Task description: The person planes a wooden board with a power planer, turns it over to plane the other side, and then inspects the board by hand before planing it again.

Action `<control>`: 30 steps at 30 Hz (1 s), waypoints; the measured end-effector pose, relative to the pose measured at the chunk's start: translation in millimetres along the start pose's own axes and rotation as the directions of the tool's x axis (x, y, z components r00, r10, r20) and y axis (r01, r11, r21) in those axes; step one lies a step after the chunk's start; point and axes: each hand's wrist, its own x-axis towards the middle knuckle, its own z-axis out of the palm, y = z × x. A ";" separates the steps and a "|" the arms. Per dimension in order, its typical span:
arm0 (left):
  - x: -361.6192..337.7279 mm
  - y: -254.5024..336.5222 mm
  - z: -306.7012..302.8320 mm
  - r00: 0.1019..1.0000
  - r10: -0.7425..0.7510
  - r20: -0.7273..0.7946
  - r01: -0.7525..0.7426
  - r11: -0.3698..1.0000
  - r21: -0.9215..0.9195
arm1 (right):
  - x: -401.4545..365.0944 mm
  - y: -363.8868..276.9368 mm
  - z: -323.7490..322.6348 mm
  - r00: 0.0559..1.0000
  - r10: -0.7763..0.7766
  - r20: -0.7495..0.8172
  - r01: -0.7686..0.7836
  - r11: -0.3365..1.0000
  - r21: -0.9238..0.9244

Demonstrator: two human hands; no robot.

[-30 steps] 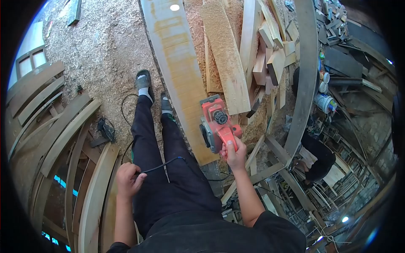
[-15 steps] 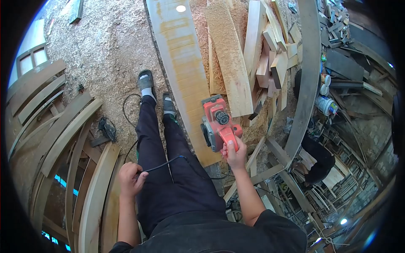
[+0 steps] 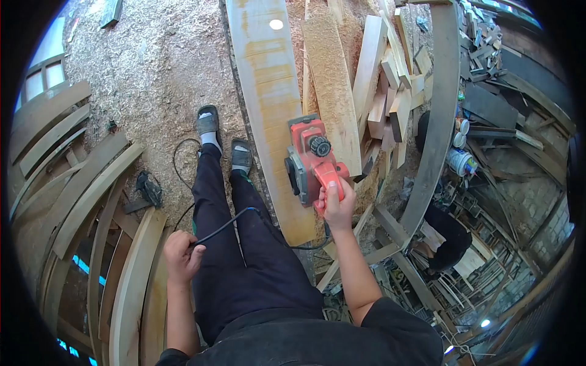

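My right hand [image 3: 337,204] is wrapped round the rear handle of a red electric hand planer [image 3: 312,152] with a black front knob. The planer overlaps the right side of a long yellowish board [image 3: 268,79] in this view. In my left hand [image 3: 183,255], the fingers are closed round the dark power cord [image 3: 223,229] of the planer. From there the cord arcs across in front of my legs toward the tool. Another stretch of cord [image 3: 177,160] loops on the floor beside my foot.
Wood shavings [image 3: 152,73] cover the floor. Several curved planks [image 3: 131,293] lean at the left. A shavings-dusted plank [image 3: 329,79] and stacked timber offcuts [image 3: 390,91] lie right of the board. A long dark beam [image 3: 436,110] runs beyond them, with a bucket [image 3: 459,160] and a person [image 3: 448,238] past it.
The planer and my right hand have shifted slightly up the board. My left hand has drifted a little left with the cord still in it. The whole view has turned slightly.
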 end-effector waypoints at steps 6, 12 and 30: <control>15.0 -7.1 -13.5 0.999 -0.006 -0.053 0.004 1.000 -0.030 | 36.7 -27.6 23.5 0.998 -0.064 0.005 0.064 0.998 -0.009; 26.4 -8.8 -38.1 0.993 -0.052 -0.108 0.048 0.998 -0.042 | 73.2 -71.4 54.5 0.995 -0.099 -0.006 0.099 0.994 -0.040; 47.4 -10.0 -111.9 0.962 -0.010 -0.274 -0.001 0.999 -0.040 | 207.1 -227.7 169.7 0.986 -0.163 0.026 0.164 0.986 -0.033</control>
